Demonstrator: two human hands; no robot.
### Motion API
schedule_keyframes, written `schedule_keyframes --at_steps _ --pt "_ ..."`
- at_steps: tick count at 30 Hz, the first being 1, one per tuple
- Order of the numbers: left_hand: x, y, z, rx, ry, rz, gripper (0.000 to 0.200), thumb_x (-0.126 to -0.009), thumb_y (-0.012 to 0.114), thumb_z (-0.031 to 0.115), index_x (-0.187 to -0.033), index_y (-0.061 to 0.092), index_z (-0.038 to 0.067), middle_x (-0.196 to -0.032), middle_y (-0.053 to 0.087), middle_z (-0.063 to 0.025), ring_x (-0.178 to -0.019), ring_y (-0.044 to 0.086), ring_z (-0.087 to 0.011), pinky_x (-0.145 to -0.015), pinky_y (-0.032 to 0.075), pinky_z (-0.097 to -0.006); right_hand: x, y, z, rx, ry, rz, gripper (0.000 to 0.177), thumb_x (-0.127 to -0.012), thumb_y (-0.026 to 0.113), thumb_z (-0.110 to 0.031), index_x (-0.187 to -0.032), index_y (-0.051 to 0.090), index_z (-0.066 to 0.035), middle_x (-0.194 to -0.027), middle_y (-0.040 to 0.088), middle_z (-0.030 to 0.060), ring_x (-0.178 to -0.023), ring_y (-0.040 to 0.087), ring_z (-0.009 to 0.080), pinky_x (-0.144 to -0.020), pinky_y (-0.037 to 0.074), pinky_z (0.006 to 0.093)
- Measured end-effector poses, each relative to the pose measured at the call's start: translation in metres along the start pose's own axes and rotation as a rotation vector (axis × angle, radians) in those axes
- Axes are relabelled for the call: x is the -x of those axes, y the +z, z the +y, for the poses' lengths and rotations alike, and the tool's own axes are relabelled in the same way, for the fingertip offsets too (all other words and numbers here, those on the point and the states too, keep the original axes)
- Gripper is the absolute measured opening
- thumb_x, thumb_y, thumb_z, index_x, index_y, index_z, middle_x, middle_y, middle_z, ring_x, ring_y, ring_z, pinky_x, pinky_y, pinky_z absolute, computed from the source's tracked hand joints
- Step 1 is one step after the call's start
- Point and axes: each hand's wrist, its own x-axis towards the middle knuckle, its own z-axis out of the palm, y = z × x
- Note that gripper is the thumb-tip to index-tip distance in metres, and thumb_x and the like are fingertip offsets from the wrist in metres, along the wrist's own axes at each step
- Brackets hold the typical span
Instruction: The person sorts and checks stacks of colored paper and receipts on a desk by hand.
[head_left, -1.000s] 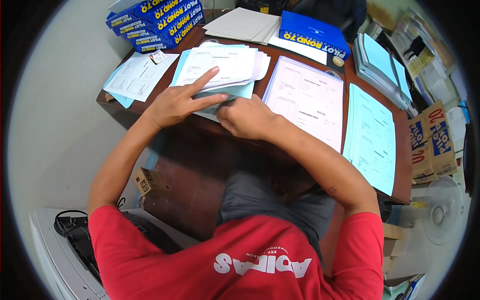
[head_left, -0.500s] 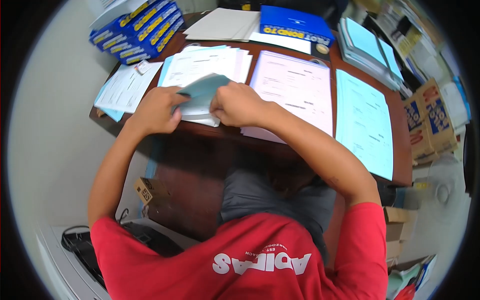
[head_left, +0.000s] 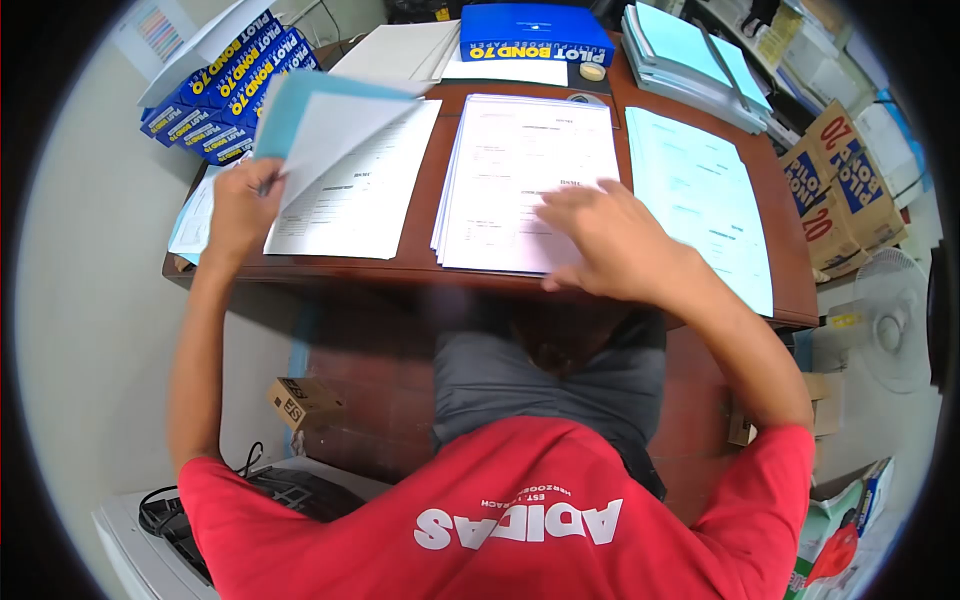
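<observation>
At the left of the desk, my left hand [head_left: 243, 212] pinches the lower left corner of lifted paper sheets [head_left: 325, 130], blue-green and white, which curl up to the left. Under them lies a stack of white printed forms [head_left: 365, 195]. My right hand [head_left: 605, 235], slightly blurred, hovers with fingers spread at the right edge of the pinkish stack of forms [head_left: 520, 190] in the middle. A stack of light blue-green forms [head_left: 700, 200] lies to the right of that hand. More printed sheets [head_left: 195, 220] show partly behind my left wrist.
Blue bond paper boxes [head_left: 225, 95] are piled at the back left. Another blue box [head_left: 535, 35] stands at the back on the brown desk [head_left: 400, 262], near a beige folder pile [head_left: 395, 50]. A strapped paper bundle [head_left: 690, 65] sits back right. Cartons [head_left: 840, 190] and a fan [head_left: 888, 325] are beyond.
Both hands were together at the left stack; my right hand has moved right over the pinkish stack and opened. My left hand has moved left, turning the sheets up and over.
</observation>
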Motion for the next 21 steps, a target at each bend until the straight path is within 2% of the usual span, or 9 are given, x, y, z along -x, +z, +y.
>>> schedule_keyframes --at_steps 3,4,5,6,7,10,13,19,21 --pt "-0.028 -0.009 0.027 0.031 0.137 0.189 0.029 -0.084 0.070 -0.005 -0.111 0.075 0.006 -0.098 0.075 -0.0179 -0.086 0.073 -0.0352 -0.077 0.057 -0.0375 0.038 0.011 0.008 -0.026 0.034 -0.147 0.049 -0.079 0.083 -0.020 -0.123 0.069 -0.005 -0.133 0.066 0.0182 -0.121 0.064 0.0352 -0.107 0.046 0.0505" --pt "-0.039 -0.014 0.051 0.038 0.145 0.188 0.029 -0.084 0.070 -0.005 -0.111 0.075 0.006 -0.098 0.075 -0.0179 -0.086 0.073 -0.0352 -0.077 0.057 -0.0375 0.044 0.017 0.009 -0.003 -0.012 -0.028 0.029 -0.081 0.079 -0.012 -0.109 0.073 -0.004 -0.120 0.073 0.0143 -0.107 0.070 0.0340 -0.097 0.053 0.0464" --pt "-0.050 -0.019 0.081 0.052 0.200 0.231 0.036 -0.084 0.069 -0.007 -0.117 0.073 0.007 -0.104 0.074 -0.0179 -0.088 0.073 -0.0354 -0.078 0.057 -0.0387 0.047 0.021 0.011 -0.004 0.000 -0.025 0.029 -0.081 0.079 -0.012 -0.109 0.073 -0.004 -0.120 0.073 0.0143 -0.107 0.070 0.0340 -0.097 0.053 0.0464" --pt "-0.058 -0.019 0.104 0.066 0.256 0.274 0.043 -0.085 0.067 -0.009 -0.124 0.072 0.009 -0.110 0.074 -0.0179 -0.091 0.073 -0.0356 -0.079 0.058 -0.0398 0.048 0.025 0.015 -0.105 -0.002 0.053 0.014 -0.083 0.075 -0.012 -0.094 0.072 -0.004 -0.103 0.072 0.0159 -0.095 0.070 0.0362 -0.087 0.054 0.0468" --pt "-0.062 -0.015 0.116 0.072 0.268 0.272 0.043 -0.085 0.067 -0.009 -0.124 0.072 0.009 -0.110 0.074 -0.0179 -0.091 0.073 -0.0356 -0.079 0.058 -0.0398 0.048 0.026 0.017 -0.205 -0.004 0.132 0.011 -0.085 0.071 -0.013 -0.079 0.070 -0.003 -0.085 0.071 0.0174 -0.083 0.070 0.0383 -0.077 0.055 0.0472" --pt "-0.070 0.000 0.144 -0.017 0.469 0.148 0.048 -0.084 0.061 -0.010 -0.127 0.070 0.009 -0.119 0.071 -0.0182 -0.093 0.072 -0.0375 -0.080 0.059 -0.0424 0.045 0.020 0.022 -0.267 0.066 0.121 0.014 -0.086 0.065 -0.010 -0.076 0.070 -0.002 -0.074 0.068 0.0208 -0.075 0.067 0.0421 -0.070 0.054 0.0500" --pt "-0.064 0.026 0.185 0.049 0.468 -0.026 0.027 -0.080 0.059 -0.005 -0.104 0.071 -0.003 -0.117 0.070 -0.0187 -0.082 0.072 -0.0368 -0.075 0.060 -0.0416 0.038 0.010 0.025 -0.295 0.061 0.091 0.013 -0.085 0.064 -0.009 -0.077 0.072 -0.003 -0.072 0.068 0.0227 -0.075 0.067 0.0429 -0.073 0.054 0.0502" --pt "-0.041 0.070 0.236 0.221 0.461 -0.315 0.028 -0.078 0.062 -0.006 -0.104 0.072 -0.003 -0.109 0.071 -0.0181 -0.089 0.070 -0.0411 -0.081 0.058 -0.0424 0.033 0.006 0.029 -0.286 0.128 0.257 0.016 -0.088 0.064 -0.011 -0.092 0.079 -0.004 -0.085 0.073 0.0217 -0.084 0.070 0.0421 -0.080 0.055 0.0498" --pt "-0.042 0.078 0.234 0.191 0.441 -0.368 0.028 -0.080 0.061 -0.006 -0.106 0.073 -0.002 -0.105 0.072 -0.0185 -0.087 0.069 -0.0420 -0.081 0.058 -0.0421 0.041 0.005 0.038 -0.273 0.013 0.504 0.023 -0.087 0.070 -0.011 -0.108 0.075 -0.005 -0.098 0.073 0.0224 -0.091 0.069 0.0425 -0.081 0.056 0.0479"
